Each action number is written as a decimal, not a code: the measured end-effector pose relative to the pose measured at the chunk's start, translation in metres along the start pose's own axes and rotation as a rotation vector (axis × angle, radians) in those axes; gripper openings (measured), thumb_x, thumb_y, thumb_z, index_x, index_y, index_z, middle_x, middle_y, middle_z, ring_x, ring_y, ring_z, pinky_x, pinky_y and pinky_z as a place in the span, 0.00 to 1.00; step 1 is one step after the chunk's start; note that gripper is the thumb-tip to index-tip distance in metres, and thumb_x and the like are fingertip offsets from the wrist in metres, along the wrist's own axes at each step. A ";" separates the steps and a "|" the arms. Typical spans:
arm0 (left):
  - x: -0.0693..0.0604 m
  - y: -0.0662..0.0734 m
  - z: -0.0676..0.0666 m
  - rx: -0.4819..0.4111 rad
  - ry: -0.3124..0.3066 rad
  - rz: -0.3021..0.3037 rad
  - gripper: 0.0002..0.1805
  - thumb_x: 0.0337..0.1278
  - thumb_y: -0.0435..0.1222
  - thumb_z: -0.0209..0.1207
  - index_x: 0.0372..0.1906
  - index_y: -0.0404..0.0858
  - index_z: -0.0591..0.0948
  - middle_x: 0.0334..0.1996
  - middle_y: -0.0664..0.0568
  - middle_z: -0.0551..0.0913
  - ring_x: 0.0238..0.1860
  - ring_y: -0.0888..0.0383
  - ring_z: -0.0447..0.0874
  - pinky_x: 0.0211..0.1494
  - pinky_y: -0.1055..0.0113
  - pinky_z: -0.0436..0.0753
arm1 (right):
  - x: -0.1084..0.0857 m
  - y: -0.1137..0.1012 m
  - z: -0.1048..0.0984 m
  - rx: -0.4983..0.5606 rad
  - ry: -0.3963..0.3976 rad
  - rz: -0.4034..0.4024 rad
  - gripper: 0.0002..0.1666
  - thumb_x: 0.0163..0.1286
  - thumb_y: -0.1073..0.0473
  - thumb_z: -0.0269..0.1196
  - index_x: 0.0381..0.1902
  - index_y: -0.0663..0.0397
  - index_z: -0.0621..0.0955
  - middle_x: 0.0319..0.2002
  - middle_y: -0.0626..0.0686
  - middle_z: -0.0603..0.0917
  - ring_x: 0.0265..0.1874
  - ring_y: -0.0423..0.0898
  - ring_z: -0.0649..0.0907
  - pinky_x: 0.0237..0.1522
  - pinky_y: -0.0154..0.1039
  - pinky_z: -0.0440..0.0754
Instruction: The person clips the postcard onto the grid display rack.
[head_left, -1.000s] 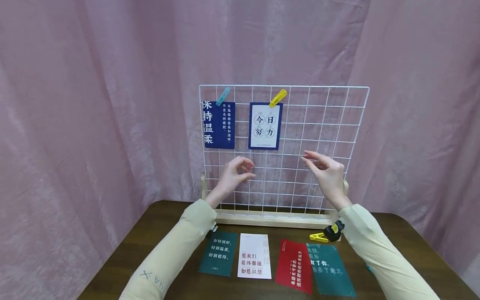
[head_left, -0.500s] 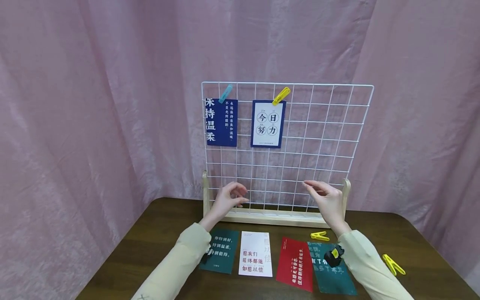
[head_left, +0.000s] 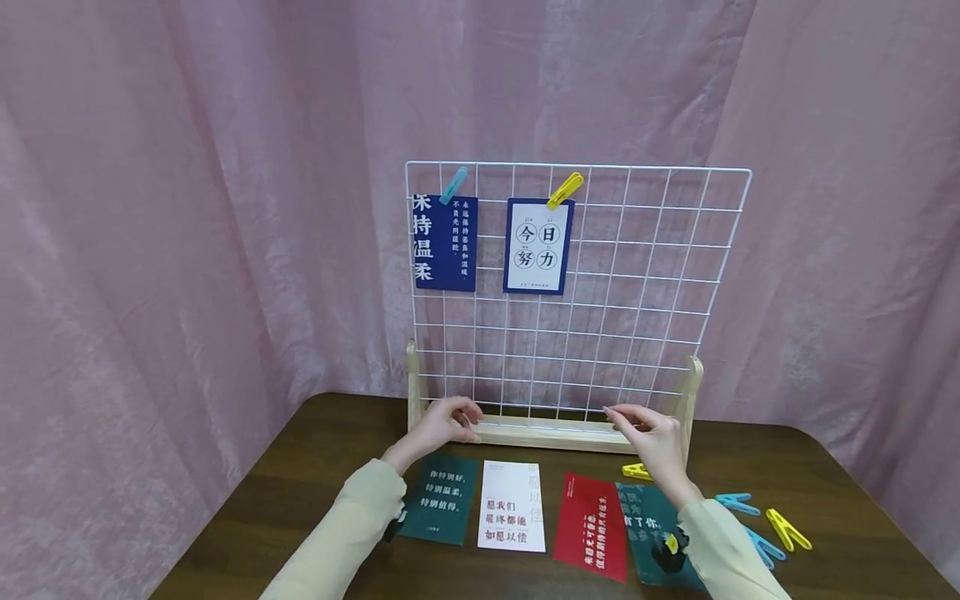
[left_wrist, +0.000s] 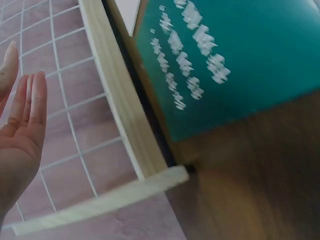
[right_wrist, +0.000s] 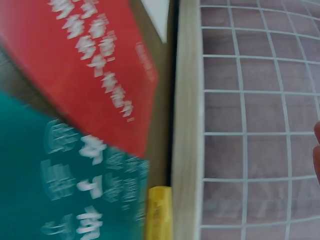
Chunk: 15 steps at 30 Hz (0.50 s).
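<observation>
My left hand, fingers loosely bent and holding nothing, hovers before the lower left of the white wire grid. Its relaxed fingers also show in the left wrist view. My right hand is in front of the grid's lower right, empty, thumb and fingers near one another. A blue card hangs under a light blue clip, and a blue-edged white card under a yellow clip. On the table lie a green card, a white card, a red card and another green card.
The grid stands in a wooden base on the dark table. One yellow clip lies near the base; another yellow clip and two light blue clips lie at the right. A pink curtain hangs behind.
Both hands have come down from the middle of the grid to near its base, staying empty. Light blue and yellow clips at the right have come out from behind the right arm.
</observation>
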<state>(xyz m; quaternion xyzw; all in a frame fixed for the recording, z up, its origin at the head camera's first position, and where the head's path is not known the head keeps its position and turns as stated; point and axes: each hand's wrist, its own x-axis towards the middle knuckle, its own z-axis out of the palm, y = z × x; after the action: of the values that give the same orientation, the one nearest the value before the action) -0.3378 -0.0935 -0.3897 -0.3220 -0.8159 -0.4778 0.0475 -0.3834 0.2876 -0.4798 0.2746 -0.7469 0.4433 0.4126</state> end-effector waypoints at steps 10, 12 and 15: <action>-0.014 -0.044 -0.014 0.061 -0.112 -0.073 0.16 0.37 0.24 0.68 0.37 0.31 0.79 0.33 0.47 0.79 0.35 0.47 0.76 0.39 0.61 0.75 | -0.033 0.012 -0.008 -0.119 -0.012 0.132 0.13 0.57 0.60 0.66 0.41 0.40 0.83 0.33 0.42 0.82 0.26 0.39 0.79 0.25 0.28 0.76; -0.017 -0.048 -0.015 0.060 -0.121 -0.065 0.16 0.36 0.22 0.67 0.37 0.30 0.78 0.33 0.45 0.79 0.35 0.44 0.76 0.39 0.60 0.76 | -0.036 0.008 -0.011 -0.133 -0.009 0.134 0.14 0.56 0.60 0.67 0.41 0.39 0.83 0.34 0.42 0.82 0.26 0.38 0.79 0.25 0.27 0.76; -0.020 -0.052 -0.016 0.061 -0.128 -0.050 0.16 0.35 0.21 0.68 0.36 0.29 0.78 0.33 0.41 0.79 0.36 0.42 0.76 0.39 0.57 0.76 | -0.038 -0.004 -0.014 -0.122 0.003 0.134 0.14 0.56 0.60 0.67 0.40 0.37 0.84 0.34 0.42 0.83 0.26 0.37 0.79 0.24 0.26 0.75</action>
<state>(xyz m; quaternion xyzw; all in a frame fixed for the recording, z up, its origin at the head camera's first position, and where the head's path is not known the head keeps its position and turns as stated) -0.3552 -0.1337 -0.4278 -0.3296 -0.8394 -0.4322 -0.0069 -0.3556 0.2998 -0.5067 0.1977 -0.7887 0.4239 0.3990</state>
